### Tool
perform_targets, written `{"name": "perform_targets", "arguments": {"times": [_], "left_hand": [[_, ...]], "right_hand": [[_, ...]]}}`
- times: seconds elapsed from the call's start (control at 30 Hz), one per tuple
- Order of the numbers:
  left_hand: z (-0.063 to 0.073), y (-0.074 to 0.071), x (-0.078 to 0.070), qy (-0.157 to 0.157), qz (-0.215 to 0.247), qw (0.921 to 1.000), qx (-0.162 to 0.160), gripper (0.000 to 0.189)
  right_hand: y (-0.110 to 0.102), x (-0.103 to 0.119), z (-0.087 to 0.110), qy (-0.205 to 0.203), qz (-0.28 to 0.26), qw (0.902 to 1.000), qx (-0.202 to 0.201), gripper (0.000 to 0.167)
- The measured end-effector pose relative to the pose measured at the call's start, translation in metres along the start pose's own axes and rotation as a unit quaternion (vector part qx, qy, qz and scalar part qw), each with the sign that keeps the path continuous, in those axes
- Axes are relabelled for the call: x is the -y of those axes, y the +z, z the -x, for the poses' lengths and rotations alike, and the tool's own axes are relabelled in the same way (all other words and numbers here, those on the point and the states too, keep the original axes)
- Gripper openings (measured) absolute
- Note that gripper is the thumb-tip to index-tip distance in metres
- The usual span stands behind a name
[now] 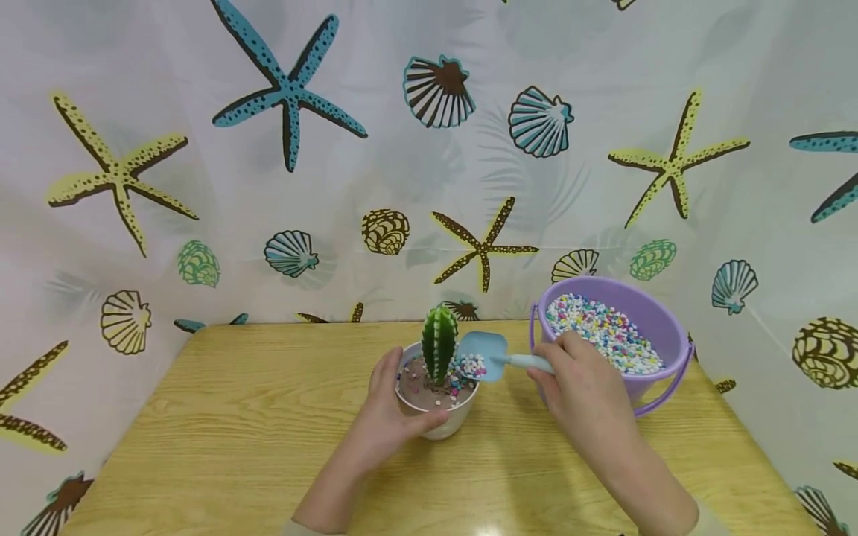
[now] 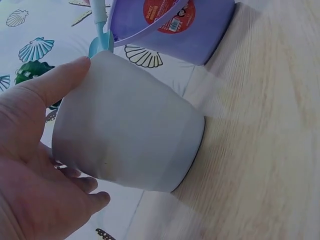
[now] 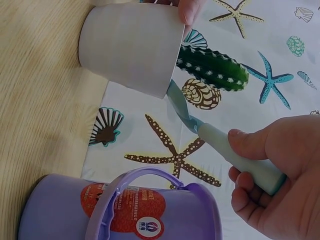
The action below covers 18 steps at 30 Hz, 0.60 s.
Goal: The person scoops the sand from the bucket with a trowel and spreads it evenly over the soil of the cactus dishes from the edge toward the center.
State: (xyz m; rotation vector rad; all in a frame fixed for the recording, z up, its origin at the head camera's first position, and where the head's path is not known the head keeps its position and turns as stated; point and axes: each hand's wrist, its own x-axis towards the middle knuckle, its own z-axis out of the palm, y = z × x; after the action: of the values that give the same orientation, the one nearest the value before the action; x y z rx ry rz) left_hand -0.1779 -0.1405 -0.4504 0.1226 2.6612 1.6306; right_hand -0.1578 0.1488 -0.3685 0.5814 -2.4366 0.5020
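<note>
A green cactus (image 1: 439, 346) stands upright in a white plant pot (image 2: 130, 120) whose brown soil carries a few coloured pebbles. My left hand (image 1: 385, 417) holds the pot from the left, with its thumb at the near rim and its fingers round the far side. In my right hand (image 1: 586, 383) is the handle of a small blue toy shovel (image 1: 494, 350). The blade reaches over the pot's right rim beside the cactus and bears a small heap of pebbles (image 1: 472, 365). In the right wrist view, the thumb and curled fingers grip the shovel's pale handle (image 3: 240, 155).
A purple bucket (image 1: 643, 316) full of multicoloured pebbles (image 1: 596, 327) stands to the right, partly behind my right hand. Its handle (image 1: 663, 394) hangs down at the front right. Behind the wooden table (image 1: 268, 402) hangs a white cloth (image 1: 375, 164) printed with starfish and shells.
</note>
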Motion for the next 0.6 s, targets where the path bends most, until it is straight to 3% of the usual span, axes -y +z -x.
{"name": "perform_targets", "arguments": {"times": [0.17, 0.6], "left_hand": [[0.000, 0.000, -0.001, -0.001, -0.002, 1.0000, 0.002, 0.130], [0.004, 0.009, -0.005, -0.003, -0.011, 0.9995, -0.030, 0.134]], "right_hand": [[0.000, 0.000, 0.001, 0.002, 0.007, 1.0000, -0.002, 0.024], [0.003, 0.001, 0.003, -0.019, 0.016, 0.9993, -0.030, 0.029]]}}
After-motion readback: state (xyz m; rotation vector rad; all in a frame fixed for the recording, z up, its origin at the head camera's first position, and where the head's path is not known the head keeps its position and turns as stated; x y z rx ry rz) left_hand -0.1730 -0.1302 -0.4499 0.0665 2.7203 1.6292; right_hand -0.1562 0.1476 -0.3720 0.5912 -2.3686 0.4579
